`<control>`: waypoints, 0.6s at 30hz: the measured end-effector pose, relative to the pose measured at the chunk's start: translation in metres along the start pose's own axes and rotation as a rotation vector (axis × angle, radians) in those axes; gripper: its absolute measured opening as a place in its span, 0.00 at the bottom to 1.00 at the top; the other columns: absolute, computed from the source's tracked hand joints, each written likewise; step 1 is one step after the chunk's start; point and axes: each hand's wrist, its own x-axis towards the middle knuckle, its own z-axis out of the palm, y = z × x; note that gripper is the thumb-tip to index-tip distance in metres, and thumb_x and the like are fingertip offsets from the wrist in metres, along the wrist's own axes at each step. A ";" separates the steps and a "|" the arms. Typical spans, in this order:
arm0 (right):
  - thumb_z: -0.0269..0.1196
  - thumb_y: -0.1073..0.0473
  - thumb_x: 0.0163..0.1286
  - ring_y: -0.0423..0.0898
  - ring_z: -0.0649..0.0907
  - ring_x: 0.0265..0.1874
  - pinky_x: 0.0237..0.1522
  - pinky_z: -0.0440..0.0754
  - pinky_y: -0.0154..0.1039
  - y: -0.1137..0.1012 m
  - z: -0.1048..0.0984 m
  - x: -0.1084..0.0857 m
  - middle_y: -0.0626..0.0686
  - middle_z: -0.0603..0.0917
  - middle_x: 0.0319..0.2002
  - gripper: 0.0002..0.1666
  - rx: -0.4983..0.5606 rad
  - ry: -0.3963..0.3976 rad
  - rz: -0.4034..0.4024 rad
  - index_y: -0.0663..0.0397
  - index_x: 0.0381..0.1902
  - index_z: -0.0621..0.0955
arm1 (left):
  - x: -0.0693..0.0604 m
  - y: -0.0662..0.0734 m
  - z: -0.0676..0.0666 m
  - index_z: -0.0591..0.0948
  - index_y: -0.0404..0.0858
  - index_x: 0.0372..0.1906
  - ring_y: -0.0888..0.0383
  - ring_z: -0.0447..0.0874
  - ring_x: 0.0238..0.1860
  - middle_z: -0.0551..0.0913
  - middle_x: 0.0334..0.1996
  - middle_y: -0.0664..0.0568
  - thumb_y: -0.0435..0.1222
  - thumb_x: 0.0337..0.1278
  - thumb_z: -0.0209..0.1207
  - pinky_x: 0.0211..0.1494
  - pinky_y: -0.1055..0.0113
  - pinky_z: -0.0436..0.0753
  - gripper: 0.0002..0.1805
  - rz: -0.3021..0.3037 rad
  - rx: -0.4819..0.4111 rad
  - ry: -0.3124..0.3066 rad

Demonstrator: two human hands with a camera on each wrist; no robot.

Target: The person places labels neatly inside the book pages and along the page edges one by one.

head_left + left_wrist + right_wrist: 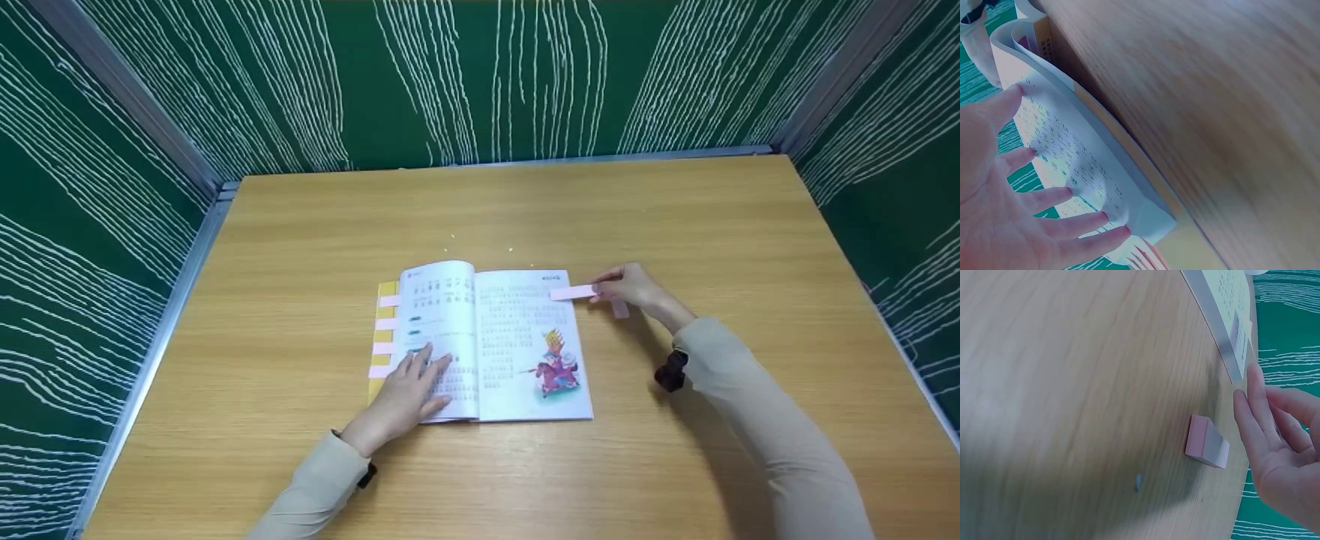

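An open book (517, 360) lies on the table with printed pages and a coloured horse-rider picture at its lower right. Spread fingers of my left hand (405, 394) rest on the left page; the left wrist view shows its fingertips touching the curved paper (1067, 140). At the right page's upper edge, my right hand (634, 289) pinches a pink sticky note strip (572, 292), which lies partly over the page. Below that hand a pink sticky note pad (1206, 441) sits on the table. Several pink sticky tabs (383, 348) stick out along the book's left side.
The wooden table (300, 247) is bordered by green panels (525, 82) with white wavy lines at the back and sides. Small white scraps (511, 250) lie behind the book. A small pale bit (1139, 482) lies near the pad.
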 end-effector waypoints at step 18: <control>0.54 0.70 0.60 0.44 0.84 0.25 0.34 0.81 0.33 0.001 0.007 0.004 0.71 0.79 0.37 0.16 -0.027 0.016 -0.028 0.78 0.44 0.74 | 0.000 -0.001 0.002 0.59 0.40 0.65 0.32 0.54 0.60 0.53 0.64 0.34 0.49 0.58 0.49 0.61 0.44 0.59 0.32 0.041 0.014 0.046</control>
